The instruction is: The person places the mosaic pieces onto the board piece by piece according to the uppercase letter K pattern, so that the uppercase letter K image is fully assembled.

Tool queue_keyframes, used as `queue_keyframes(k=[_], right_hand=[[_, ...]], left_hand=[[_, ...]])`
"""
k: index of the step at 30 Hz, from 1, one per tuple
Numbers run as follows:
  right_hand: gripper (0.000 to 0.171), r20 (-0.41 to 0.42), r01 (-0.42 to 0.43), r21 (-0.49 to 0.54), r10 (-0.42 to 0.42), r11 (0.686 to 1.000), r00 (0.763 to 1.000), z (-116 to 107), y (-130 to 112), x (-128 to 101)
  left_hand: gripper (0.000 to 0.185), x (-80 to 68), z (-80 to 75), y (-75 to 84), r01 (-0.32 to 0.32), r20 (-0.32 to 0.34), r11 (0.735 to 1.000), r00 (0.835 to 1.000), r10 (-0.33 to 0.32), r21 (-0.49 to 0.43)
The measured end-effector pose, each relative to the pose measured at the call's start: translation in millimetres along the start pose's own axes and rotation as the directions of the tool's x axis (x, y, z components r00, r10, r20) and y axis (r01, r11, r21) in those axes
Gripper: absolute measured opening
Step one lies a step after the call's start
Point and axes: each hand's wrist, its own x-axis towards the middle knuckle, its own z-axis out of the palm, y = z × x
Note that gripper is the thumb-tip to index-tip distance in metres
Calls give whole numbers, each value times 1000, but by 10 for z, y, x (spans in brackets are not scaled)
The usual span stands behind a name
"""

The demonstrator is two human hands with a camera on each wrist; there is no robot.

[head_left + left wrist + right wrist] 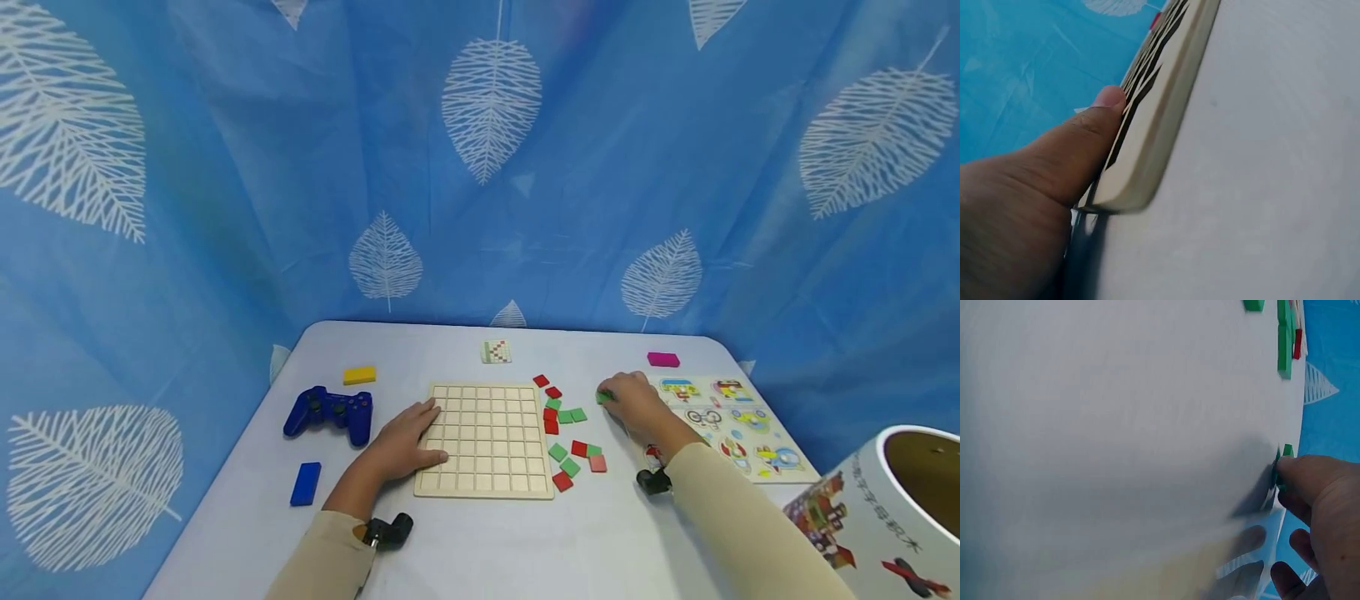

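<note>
A pale wooden grid board (487, 492) lies flat in the middle of the table, its squares bare. My left hand (401, 440) rests on the board's left edge with relaxed fingers; in the left wrist view the thumb (1085, 134) lies over the board's edge (1154, 144). To the right of the board, my right hand (637, 406) pinches a green square tile (603, 397) between thumb and fingertips, close over the table. The right wrist view shows that green tile (1288, 450) partly hidden by the fingertips. Between board and right hand are scattered red tiles (562, 481) and green tiles (571, 467).
A blue game controller (330, 412), a yellow block (359, 375) and a blue block (305, 484) stand left. A small pattern card (496, 352) lies behind the board. At right are a magenta block (663, 359), a picture board (750, 425) and a large printed tub (847, 508).
</note>
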Motion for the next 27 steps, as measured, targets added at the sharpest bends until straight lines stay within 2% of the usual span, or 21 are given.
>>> queue_keyframes(k=[2, 4, 9, 13, 17, 21, 27], right_hand=[[34, -18, -9, 51, 9, 999, 1000, 44, -114, 44], [35, -31, -11, 143, 16, 990, 999, 99, -307, 84], [39, -78, 42, 381, -13, 923, 997, 331, -1001, 198], [38, -98, 109, 476, -70, 873, 993, 537, -1541, 357], [29, -88, 139, 534, -109, 834, 990, 720, -1939, 564], [21, -70, 111, 522, -86, 846, 994, 852, -2158, 673], [16, -78, 84, 452, -54, 888, 995, 951, -2300, 709]], left_hand=[[95, -15, -2, 1, 0, -6, 1000, 1000, 0, -4], [95, -32, -15, -5, -1, 3, 1000, 1000, 1, -2], [96, -96, -71, -52, 10, 69, 1000, 998, -9, -17], [96, -105, -90, -90, 14, 75, 999, 997, -11, -37], [95, -87, -87, -106, -19, 65, 1000, 998, 20, -17], [95, -76, -77, -109, -50, 77, 999, 996, 49, 11], [94, -89, -77, -135, -67, 70, 997, 995, 65, 25]])
